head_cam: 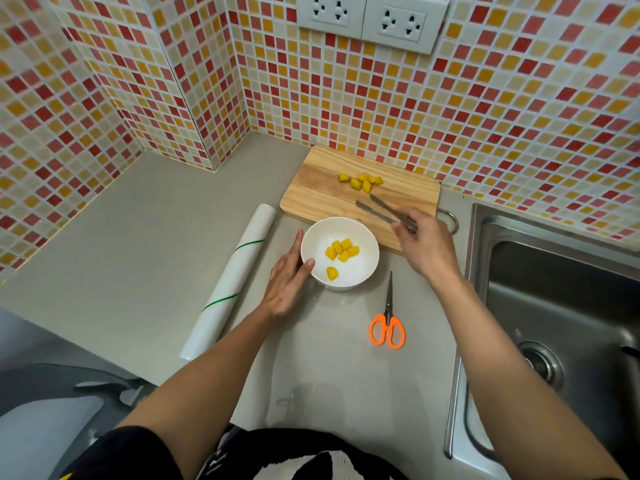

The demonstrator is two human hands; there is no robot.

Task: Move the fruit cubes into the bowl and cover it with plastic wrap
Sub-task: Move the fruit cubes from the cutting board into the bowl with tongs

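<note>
On the counter, cutting board (322, 195): against the tiled wall.
Bowl (367, 268): just before the board.
Left hand (287, 282): fingers straight, touching the bowl's side.
Right hand (427, 245): pinches tongs (384, 209), their tips apart, empty.
Fruit cubes (341, 252): some in the bowl, others (362, 181) on the board.

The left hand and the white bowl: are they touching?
Touching. In the head view the left hand lies against the outer wall of the white bowl, its thumb resting on the near-left rim, with no gap visible.
</note>
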